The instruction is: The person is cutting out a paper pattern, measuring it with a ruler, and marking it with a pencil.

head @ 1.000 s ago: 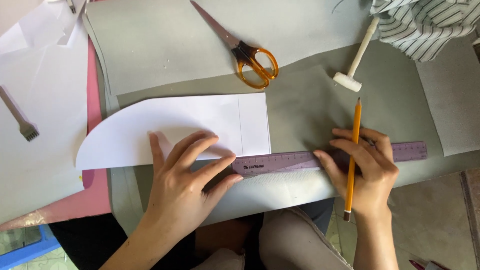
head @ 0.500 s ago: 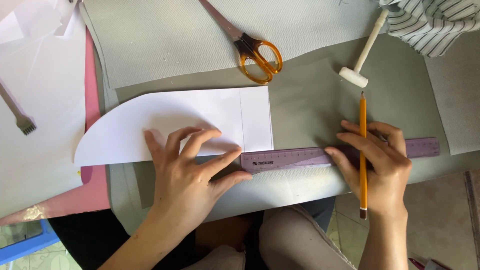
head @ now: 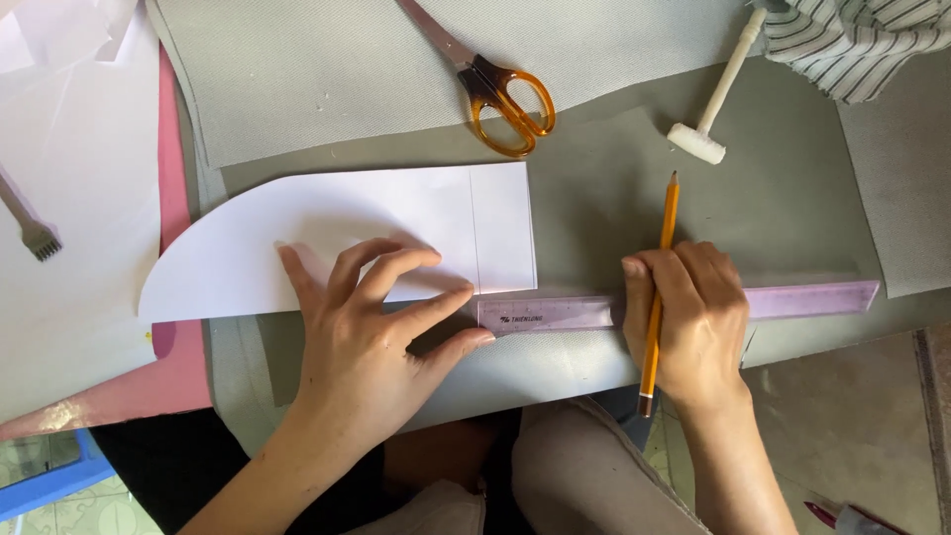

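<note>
A white paper pattern [head: 327,238] with one curved end lies on grey fabric [head: 594,198]. My left hand [head: 371,332] is spread flat on the pattern's lower edge, fingertips touching the left end of a translucent purple ruler [head: 555,312]. My right hand [head: 693,322] presses down on the ruler's middle and holds a yellow pencil [head: 661,267] between its fingers, tip pointing away from me. The ruler runs along the fabric's near edge, to the right of the pattern.
Orange-handled scissors [head: 505,99] and a small white mallet [head: 708,109] lie on the fabric farther back. Striped cloth [head: 852,40] sits at the top right. White paper [head: 69,198] with a pronged metal tool [head: 35,233] covers a pink sheet [head: 173,198] at left.
My right hand has slid left along the ruler with the pencil, closer to the pattern. The left hand has stayed pressed on the paper.
</note>
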